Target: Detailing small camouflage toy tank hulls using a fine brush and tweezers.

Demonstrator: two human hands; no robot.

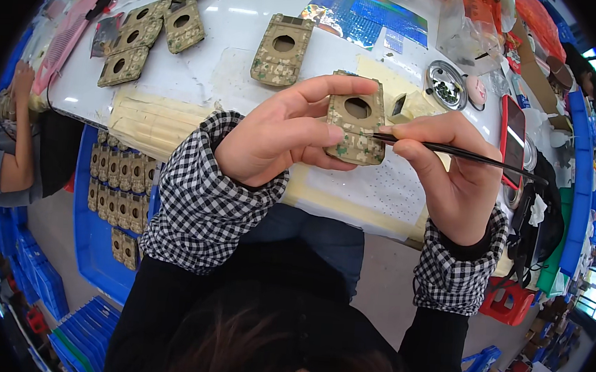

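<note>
My left hand point(267, 139) grips a camouflage-patterned toy tank hull point(354, 146) by its edges, fingers on one side and thumb near its middle. The hull has a round hole in its upper part. In my right hand point(461, 180) a slim pair of black tweezers point(452, 150) is pinched between thumb and fingers. Their tip touches or nearly touches the hull just below the hole; anything held in the tip is too small to tell. Another tank hull point(279, 66) lies on the table beyond my left hand.
More camouflage hulls point(132, 35) lie at the far left. A round tin point(430, 74) holds small dark green bits. Near it are a red-edged phone point(513, 142) and a shiny blue sheet point(365, 11). A blue crate point(92, 258) with several hulls stands below left; another person's arm point(19, 139) shows beyond.
</note>
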